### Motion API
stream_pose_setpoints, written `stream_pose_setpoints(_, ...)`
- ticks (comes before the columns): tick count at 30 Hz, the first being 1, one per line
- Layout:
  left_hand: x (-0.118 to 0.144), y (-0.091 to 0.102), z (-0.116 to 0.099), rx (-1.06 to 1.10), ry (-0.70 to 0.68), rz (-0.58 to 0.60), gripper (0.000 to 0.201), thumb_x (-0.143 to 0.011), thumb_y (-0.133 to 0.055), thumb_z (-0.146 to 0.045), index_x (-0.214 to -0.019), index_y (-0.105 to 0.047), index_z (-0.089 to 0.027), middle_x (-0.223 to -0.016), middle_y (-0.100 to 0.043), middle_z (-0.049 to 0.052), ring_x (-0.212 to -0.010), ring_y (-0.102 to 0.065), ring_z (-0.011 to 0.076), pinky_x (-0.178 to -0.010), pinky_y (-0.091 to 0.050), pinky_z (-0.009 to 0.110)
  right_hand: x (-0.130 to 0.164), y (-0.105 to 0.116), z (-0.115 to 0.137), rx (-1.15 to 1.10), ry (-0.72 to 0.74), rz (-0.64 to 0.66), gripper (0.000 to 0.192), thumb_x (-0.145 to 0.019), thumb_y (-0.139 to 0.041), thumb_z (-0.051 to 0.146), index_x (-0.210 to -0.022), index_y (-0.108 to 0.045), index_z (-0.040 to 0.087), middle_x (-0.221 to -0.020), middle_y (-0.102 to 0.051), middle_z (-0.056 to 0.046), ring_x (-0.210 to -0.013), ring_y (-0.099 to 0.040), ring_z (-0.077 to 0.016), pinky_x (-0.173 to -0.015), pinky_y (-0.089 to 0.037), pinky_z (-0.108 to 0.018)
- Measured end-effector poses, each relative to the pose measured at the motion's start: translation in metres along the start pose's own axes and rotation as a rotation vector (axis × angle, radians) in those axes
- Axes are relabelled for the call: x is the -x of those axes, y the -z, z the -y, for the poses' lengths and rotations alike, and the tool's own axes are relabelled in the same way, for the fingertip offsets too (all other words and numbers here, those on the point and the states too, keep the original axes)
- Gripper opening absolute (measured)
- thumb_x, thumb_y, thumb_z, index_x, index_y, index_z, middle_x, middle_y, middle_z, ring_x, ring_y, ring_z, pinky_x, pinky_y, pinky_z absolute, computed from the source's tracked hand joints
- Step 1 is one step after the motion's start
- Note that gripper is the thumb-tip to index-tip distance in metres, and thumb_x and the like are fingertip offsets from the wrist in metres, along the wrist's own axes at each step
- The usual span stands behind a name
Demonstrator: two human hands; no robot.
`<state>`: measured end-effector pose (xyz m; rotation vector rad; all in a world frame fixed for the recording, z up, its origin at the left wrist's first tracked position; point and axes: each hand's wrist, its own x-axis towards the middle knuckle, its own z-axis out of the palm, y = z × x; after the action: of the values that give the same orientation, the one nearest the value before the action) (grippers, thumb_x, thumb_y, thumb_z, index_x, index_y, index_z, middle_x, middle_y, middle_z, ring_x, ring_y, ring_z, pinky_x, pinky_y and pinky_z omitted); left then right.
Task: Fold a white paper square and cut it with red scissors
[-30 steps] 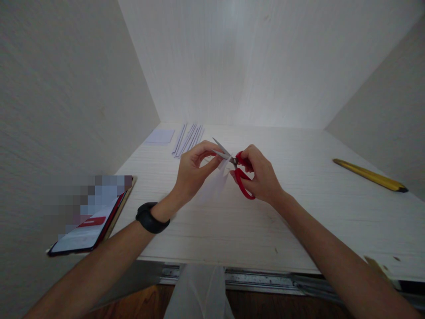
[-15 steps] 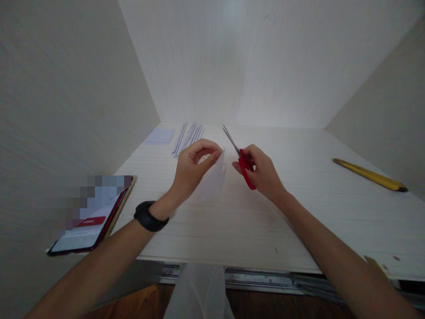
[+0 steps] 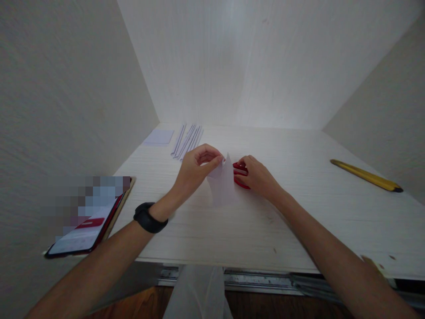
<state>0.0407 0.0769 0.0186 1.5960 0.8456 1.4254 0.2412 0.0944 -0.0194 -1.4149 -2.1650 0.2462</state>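
Observation:
Between the thumb and fingers of my left hand (image 3: 201, 168) a white sheet of paper (image 3: 222, 186) is pinched at its top and hangs down in front of me. My right hand (image 3: 257, 175) grips the red handles of a pair of scissors (image 3: 241, 182) just right of the paper. The scissors' blades are hidden behind the sheet, so I cannot tell whether they touch it. Several narrow folded paper strips (image 3: 188, 141) lie on the white surface beyond my left hand, beside a flat piece of paper (image 3: 159, 137).
A phone (image 3: 79, 241) in an open case rests at the left edge of the white desk surface (image 3: 206, 235). A yellow utility knife (image 3: 367, 176) lies at the right. White panels rise at the back and both sides. Below the front edge runs a metal rail (image 3: 259, 280).
My right hand has brought the scissors down and left to the paper, and their blades have gone out of sight. The paper has turned so that more of its face shows.

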Motion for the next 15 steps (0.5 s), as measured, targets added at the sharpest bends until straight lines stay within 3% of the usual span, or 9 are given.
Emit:
stream_pose_setpoints(8, -0.0009, 0.0016, 0.008, -0.114, 0.097, 0.063, 0.011, -0.071, -0.071, -0.025, -0.072, -0.065, -0.016, -0.072, -0.068, 0.002, -0.067, -0.062, 0.0136, -0.063, -0.048, 0.026, -0.0004, 0.0009, -0.0028, 0.033, 0.042, 0.004, 0.012, -0.077, -0.065, 0.019, -0.087, -0.06, 0.015, -0.089, -0.06, -0.008, -0.082, -0.056, -0.0189, -0.074, -0.045, -0.034)
stream_pose_setpoints(15, 0.0003, 0.0028, 0.0068, -0.235, 0.165, 0.092, 0.012, -0.073, -0.067, -0.027, -0.074, -0.065, -0.016, -0.075, -0.068, 0.003, -0.07, -0.062, 0.014, -0.065, -0.046, 0.026, -0.0004, 0.0052, 0.0004, 0.035, -0.007, 0.08, 0.017, -0.079, -0.065, 0.024, -0.092, -0.064, 0.013, -0.098, -0.061, -0.013, -0.091, -0.057, -0.0222, -0.082, -0.047, -0.035)
